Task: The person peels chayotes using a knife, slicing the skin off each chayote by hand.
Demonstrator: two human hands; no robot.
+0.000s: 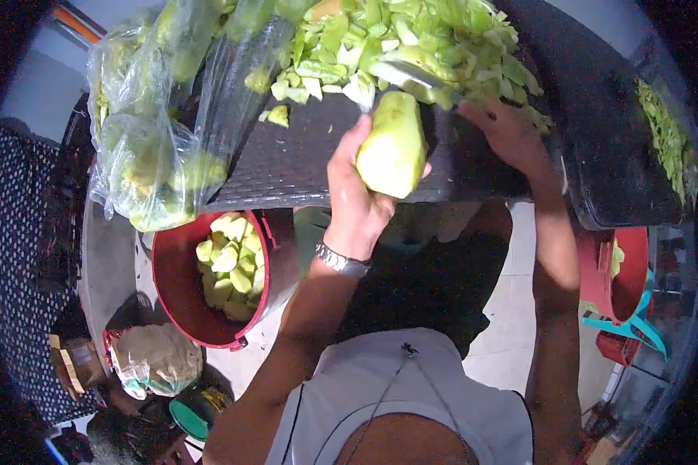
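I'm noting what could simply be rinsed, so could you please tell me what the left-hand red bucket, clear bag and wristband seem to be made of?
Red bucket: probably moulded plastic, fairly smooth, judging by its even colour.
Clear bag: thin, glossy plastic film; it creases, glints and is see-through.
Wristband: apparently polished metal, from its silvery shine.

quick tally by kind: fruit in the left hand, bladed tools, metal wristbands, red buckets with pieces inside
Peeled fruit in the left hand: 1
Bladed tool: 1
Metal wristband: 1
Red buckets with pieces inside: 2
Total: 5
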